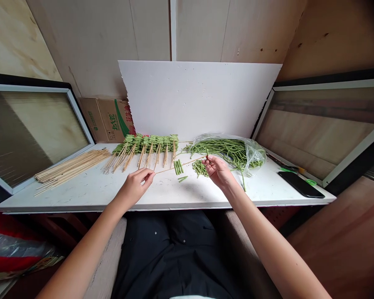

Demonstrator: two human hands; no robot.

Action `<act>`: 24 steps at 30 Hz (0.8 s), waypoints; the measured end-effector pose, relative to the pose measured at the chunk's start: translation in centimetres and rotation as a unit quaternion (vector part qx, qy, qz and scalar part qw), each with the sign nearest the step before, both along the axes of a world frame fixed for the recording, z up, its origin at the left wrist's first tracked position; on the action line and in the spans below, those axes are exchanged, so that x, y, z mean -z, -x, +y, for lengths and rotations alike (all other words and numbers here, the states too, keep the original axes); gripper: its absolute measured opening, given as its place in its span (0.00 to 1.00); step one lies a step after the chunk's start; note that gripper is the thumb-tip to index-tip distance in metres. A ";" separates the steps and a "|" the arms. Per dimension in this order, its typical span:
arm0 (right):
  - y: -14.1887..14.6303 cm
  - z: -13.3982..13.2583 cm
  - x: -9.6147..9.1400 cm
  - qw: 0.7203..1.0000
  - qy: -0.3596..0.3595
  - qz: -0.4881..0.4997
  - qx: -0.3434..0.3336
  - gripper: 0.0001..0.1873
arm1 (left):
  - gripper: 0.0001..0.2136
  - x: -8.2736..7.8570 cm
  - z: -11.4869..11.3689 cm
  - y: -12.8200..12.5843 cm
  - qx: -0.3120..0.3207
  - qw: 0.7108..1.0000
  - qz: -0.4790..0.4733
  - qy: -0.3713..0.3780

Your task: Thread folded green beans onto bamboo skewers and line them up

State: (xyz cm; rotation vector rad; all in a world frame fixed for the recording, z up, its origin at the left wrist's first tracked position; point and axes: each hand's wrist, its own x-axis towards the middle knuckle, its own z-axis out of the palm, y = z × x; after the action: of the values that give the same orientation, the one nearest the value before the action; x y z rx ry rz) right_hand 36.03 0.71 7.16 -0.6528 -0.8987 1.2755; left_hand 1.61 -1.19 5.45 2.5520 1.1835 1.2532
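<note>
My left hand (136,184) is closed in a pinch on the near end of a thin bamboo skewer (187,162). On that stick sit a few short green bean pieces (178,166). My right hand (217,169) is closed near the skewer's far tip, its fingers pinching a small green bean piece. Cut bean pieces (200,168) lie on the white tabletop (162,195) between my hands. A row of finished bean skewers (149,146) lies behind them.
A pile of bare bamboo skewers (70,166) lies at the left. A clear plastic bag of long green beans (233,150) sits at the right, with a black phone (301,184) beyond. A white foam board (196,97) and a cardboard box (107,119) stand against the wall.
</note>
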 end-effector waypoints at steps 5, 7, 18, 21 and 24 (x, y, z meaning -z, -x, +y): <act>0.0 0.1 0.1 1.000 0.008 0.011 -0.010 0.17 | 0.10 0.0 0.0 -0.1 -0.001 1.000 0.004 -0.003; 0.0 0.1 0.1 1.000 0.010 0.018 -0.013 0.17 | 0.10 0.0 -0.1 -0.1 -0.001 1.000 0.006 -0.001; 0.0 -0.3 0.0 1.000 -0.002 -0.009 -0.004 0.17 | 0.12 0.0 0.0 0.0 -0.006 1.000 0.003 -0.008; 0.3 -0.3 0.0 1.000 0.002 -0.008 -0.007 0.18 | 0.11 0.0 0.0 0.1 -0.008 1.000 0.005 -0.005; 0.4 -0.6 -0.2 1.000 -0.003 -0.020 -0.004 0.17 | 0.11 -0.3 -0.1 0.1 -0.013 1.000 0.000 -0.005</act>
State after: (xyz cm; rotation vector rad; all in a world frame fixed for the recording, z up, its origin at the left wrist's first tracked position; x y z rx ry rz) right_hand 35.65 0.10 7.35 -0.6729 -0.9378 1.2703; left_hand 1.51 -1.33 5.74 2.5526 1.2171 1.2664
